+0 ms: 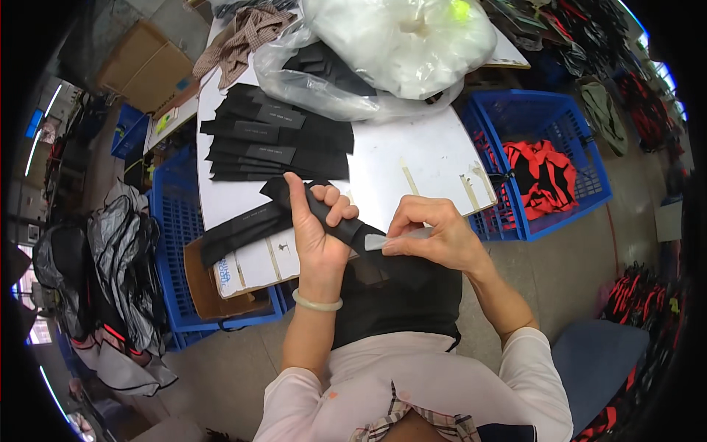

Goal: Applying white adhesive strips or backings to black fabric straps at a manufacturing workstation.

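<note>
Left fingers (324,200) gripping black strap (335,221), right fingers (401,239) pinching pale tab (387,239) (thin)

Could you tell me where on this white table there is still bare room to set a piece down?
The white table is bare right of the stack of black pieces, below the plastic bags, up to its taped right edge. The far end under the bags and the checked cloth is crowded.

The long black fabric strip (346,228) is partly hidden inside the closed left hand (317,228). Above that hand, black pieces inside the clear plastic bag (309,74) blur together. The small labels on the stacked black fabric pieces (272,136) are too small to make out.
</note>
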`<act>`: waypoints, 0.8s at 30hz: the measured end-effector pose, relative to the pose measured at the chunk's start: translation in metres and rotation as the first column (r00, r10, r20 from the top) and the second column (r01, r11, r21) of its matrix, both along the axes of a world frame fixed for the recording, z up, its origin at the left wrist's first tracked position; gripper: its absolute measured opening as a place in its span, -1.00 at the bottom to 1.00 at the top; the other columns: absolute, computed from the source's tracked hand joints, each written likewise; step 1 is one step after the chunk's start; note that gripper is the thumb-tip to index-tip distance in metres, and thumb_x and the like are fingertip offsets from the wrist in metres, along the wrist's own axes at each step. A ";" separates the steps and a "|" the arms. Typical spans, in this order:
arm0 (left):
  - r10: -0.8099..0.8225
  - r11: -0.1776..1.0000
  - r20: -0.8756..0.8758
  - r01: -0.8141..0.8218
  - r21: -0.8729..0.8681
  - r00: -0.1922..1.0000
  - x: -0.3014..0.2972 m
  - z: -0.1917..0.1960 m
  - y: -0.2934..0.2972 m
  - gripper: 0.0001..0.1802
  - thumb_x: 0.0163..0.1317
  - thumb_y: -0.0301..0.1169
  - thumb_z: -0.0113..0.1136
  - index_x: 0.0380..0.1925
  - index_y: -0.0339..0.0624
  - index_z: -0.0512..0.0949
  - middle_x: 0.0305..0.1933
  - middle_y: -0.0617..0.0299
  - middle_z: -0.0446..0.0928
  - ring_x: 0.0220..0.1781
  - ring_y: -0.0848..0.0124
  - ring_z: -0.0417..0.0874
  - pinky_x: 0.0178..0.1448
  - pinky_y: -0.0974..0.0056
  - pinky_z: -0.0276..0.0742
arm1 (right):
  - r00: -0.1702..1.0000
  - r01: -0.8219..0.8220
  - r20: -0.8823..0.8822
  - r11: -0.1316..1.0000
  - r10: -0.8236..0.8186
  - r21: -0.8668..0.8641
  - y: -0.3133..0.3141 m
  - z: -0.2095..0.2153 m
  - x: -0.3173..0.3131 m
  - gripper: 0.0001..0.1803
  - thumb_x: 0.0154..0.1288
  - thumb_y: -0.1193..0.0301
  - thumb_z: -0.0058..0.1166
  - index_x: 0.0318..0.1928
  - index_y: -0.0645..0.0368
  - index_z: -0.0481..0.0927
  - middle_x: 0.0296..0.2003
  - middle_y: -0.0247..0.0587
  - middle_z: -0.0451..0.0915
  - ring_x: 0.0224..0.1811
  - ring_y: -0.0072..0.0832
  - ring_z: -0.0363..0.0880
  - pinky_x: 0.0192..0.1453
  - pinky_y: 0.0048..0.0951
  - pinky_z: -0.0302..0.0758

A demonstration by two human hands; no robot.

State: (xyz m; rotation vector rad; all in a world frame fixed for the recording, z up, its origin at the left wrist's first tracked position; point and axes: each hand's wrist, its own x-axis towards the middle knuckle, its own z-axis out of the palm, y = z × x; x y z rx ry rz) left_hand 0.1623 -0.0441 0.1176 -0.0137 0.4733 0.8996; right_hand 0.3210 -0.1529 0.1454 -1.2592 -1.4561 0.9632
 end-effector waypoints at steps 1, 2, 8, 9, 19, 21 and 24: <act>-0.007 1.000 0.016 0.007 0.030 1.000 -0.004 -0.003 0.001 -0.46 0.17 0.15 0.23 -0.64 -0.02 0.35 -0.64 0.40 0.21 -0.72 0.55 0.15 -0.51 0.38 0.25 | 0.999 0.017 0.046 1.000 -0.018 0.014 0.004 0.000 -0.004 -0.81 -0.02 0.46 0.41 -0.45 0.25 0.62 -0.48 -0.32 0.56 -0.46 -0.57 0.46 -0.37 -0.53 0.34; -0.002 1.000 0.013 0.002 0.020 1.000 -0.006 -0.005 0.000 -0.46 0.17 0.15 0.23 -0.64 -0.02 0.35 -0.64 0.40 0.21 -0.72 0.55 0.15 -0.51 0.38 0.25 | 0.994 0.049 0.096 0.998 -0.051 0.026 0.005 -0.002 -0.008 -0.80 -0.01 0.46 0.40 -0.46 0.25 0.61 -0.48 -0.31 0.56 -0.47 -0.56 0.46 -0.39 -0.52 0.34; 0.079 0.983 -0.060 -0.068 0.169 0.995 0.000 -0.004 -0.011 -0.45 0.28 0.15 0.09 -0.60 -0.07 0.34 -0.59 0.32 0.29 -0.69 0.51 0.21 -0.49 0.35 0.28 | 0.871 0.202 0.385 0.938 -0.304 0.283 0.008 -0.006 -0.028 -0.76 -0.04 0.49 0.37 -0.49 0.24 0.50 -0.53 -0.21 0.49 -0.53 -0.36 0.49 -0.46 -0.42 0.37; 0.080 0.984 -0.057 -0.069 0.165 0.995 0.003 -0.002 -0.014 -0.45 0.28 0.15 0.09 -0.60 -0.07 0.34 -0.59 0.32 0.29 -0.69 0.51 0.21 -0.49 0.35 0.28 | 0.871 0.200 0.389 0.939 -0.301 0.280 0.007 -0.007 -0.033 -0.76 -0.04 0.49 0.37 -0.49 0.24 0.50 -0.53 -0.21 0.49 -0.53 -0.36 0.49 -0.46 -0.42 0.37; 0.163 0.960 -0.001 -0.158 0.232 0.987 -0.007 -0.006 0.005 -0.46 0.32 0.14 0.03 -0.58 -0.07 0.33 -0.58 0.32 0.31 -0.68 0.49 0.24 -0.46 0.33 0.32 | 0.849 0.151 0.455 0.950 -0.267 0.275 -0.006 0.004 -0.025 -0.75 0.00 0.52 0.35 -0.38 0.27 0.50 -0.32 -0.13 0.55 -0.49 -0.30 0.52 -0.45 -0.40 0.45; 0.140 0.974 0.038 -0.145 0.175 0.989 -0.004 -0.006 0.005 -0.45 0.32 0.15 0.03 -0.59 -0.07 0.33 -0.58 0.32 0.30 -0.68 0.50 0.22 -0.46 0.34 0.30 | 0.833 0.112 0.496 0.952 -0.247 0.286 -0.007 0.001 -0.024 -0.76 0.01 0.54 0.35 -0.38 0.28 0.50 -0.29 -0.12 0.55 -0.48 -0.31 0.53 -0.44 -0.41 0.46; 0.159 0.974 -0.050 -0.148 0.172 0.986 0.008 0.004 -0.007 -0.44 0.29 0.15 0.09 -0.59 -0.10 0.31 -0.57 0.32 0.24 -0.70 0.54 0.15 -0.51 0.38 0.25 | 0.885 0.089 0.411 0.945 -0.220 0.315 0.005 -0.004 -0.033 -0.79 0.01 0.58 0.34 -0.41 0.29 0.50 -0.30 -0.12 0.56 -0.48 -0.32 0.53 -0.45 -0.42 0.45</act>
